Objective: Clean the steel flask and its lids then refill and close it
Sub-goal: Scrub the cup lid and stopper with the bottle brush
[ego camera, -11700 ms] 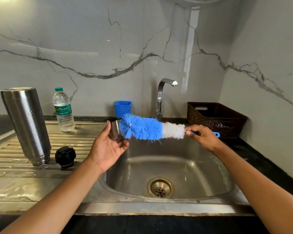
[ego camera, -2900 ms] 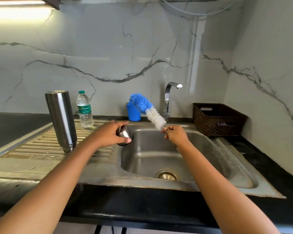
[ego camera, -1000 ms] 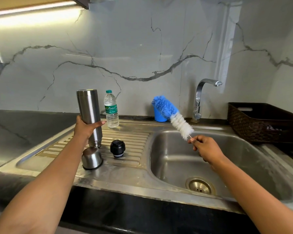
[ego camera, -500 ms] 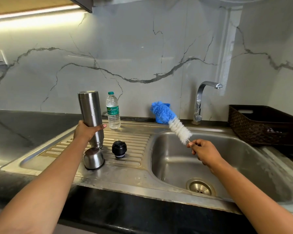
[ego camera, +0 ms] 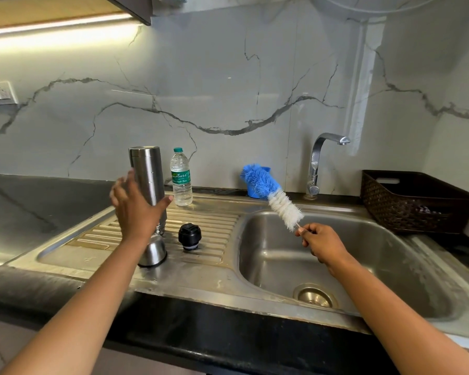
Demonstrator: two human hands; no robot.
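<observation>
Left of the sink (ego camera: 271, 263), the upright flask (ego camera: 146, 171) was cupped by the nearer left hand (ego camera: 136, 209), grip unconfirmed; the brush (ego camera: 271, 196) was held by the right hand (ego camera: 322, 243).

left grip (ego camera: 136, 209) spread, right grip (ego camera: 322, 242) clenched

Left hand (ego camera: 136, 209) loosens on steel flask (ego camera: 146, 174): fingers now spread. Steel cap (ego camera: 152, 251), released, stands below the wrist.
</observation>
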